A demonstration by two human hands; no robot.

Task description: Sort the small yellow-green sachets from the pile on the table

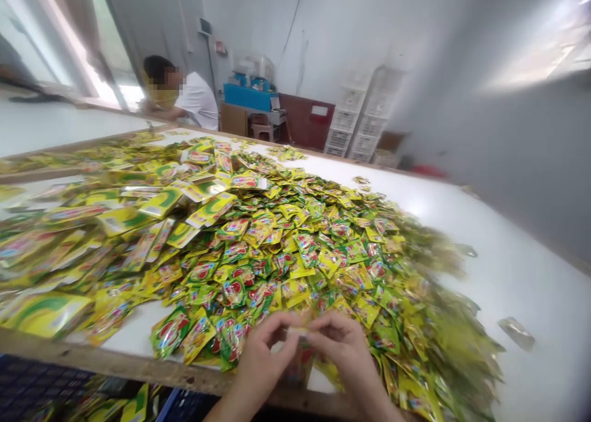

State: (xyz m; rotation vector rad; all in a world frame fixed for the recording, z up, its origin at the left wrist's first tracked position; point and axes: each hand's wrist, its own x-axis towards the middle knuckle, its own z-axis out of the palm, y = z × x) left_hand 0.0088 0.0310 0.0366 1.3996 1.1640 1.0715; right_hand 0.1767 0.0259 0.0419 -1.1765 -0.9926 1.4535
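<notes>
At the table's near edge, my left hand [265, 355] and my right hand [345, 351] meet with fingertips pinched together. Between and below them is a small printed carton [298, 368] with a whitish top edge, blurred and partly covered by the fingers. Both hands appear to grip that top edge. Just beyond them spreads a big heap of small shiny yellow, green and red packets [295, 255]. Flat yellow-and-green cartons [210, 209] with white end flaps lie piled on the heap's left side.
A wooden rim [138, 368] borders the white table [521, 274]. Below its front edge, a blue crate [41, 379] stands beside more packets. Across the table a person in a white top [198, 101] leans over. White stacked baskets [344, 120] and a blue box [247, 97] stand near the wall.
</notes>
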